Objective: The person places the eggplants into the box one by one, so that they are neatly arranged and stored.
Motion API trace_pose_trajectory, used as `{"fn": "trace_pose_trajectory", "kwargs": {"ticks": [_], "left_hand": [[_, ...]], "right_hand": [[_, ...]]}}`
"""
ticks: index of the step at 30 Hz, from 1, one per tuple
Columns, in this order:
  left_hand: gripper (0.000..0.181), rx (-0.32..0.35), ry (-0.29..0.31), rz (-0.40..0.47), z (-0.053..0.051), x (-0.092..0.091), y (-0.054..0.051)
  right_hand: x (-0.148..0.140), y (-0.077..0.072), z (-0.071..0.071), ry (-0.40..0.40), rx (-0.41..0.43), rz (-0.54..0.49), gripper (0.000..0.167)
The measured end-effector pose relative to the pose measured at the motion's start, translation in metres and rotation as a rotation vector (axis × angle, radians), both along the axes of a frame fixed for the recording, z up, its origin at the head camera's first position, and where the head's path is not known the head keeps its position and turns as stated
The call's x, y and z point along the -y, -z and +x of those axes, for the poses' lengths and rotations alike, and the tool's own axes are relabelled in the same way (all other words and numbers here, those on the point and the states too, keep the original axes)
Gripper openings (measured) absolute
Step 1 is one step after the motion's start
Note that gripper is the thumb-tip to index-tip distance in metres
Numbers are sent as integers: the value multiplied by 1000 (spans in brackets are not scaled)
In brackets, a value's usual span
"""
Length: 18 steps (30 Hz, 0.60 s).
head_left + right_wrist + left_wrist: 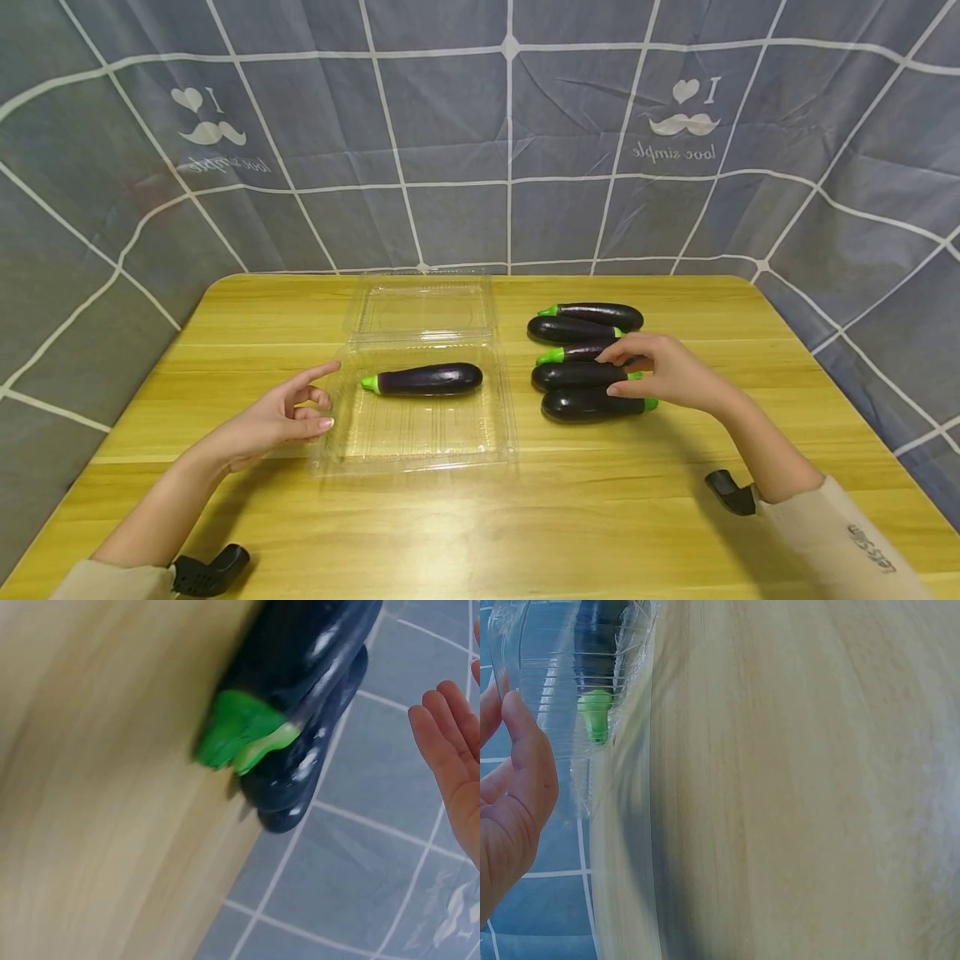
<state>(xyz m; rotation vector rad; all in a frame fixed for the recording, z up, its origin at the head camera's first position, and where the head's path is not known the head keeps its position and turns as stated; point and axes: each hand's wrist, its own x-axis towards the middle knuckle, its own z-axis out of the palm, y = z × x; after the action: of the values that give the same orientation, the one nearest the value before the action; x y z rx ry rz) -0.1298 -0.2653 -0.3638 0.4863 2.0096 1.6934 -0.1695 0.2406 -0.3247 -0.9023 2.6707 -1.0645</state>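
Note:
A clear plastic clamshell box lies with its lid folded back. One eggplant with a green stem end rests inside it. At the box's left rim is my left hand, index finger stretched out and thumb apart from it; whether the fingertips touch the plastic is hard to tell. My right hand hovers over a row of several eggplants to the right of the box, thumb and fingers spread apart. The right wrist view shows its fingers away from the nearest eggplant.
Under everything is a wood-grain table. A grey curtain with white grid lines stands behind and along the sides. Black devices sit at both wrists.

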Motion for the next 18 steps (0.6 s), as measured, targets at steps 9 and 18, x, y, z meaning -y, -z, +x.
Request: {"fn": "trace_pose_trajectory", "kwargs": {"ticks": [9, 18], "left_hand": [[79, -1, -8, -6, 0, -1, 0], [78, -5, -3, -2, 1, -1, -1]], "right_hand": [[-17, 11, 5, 43, -12, 73, 36], [-31, 26, 6, 56, -7, 89, 36]]}}
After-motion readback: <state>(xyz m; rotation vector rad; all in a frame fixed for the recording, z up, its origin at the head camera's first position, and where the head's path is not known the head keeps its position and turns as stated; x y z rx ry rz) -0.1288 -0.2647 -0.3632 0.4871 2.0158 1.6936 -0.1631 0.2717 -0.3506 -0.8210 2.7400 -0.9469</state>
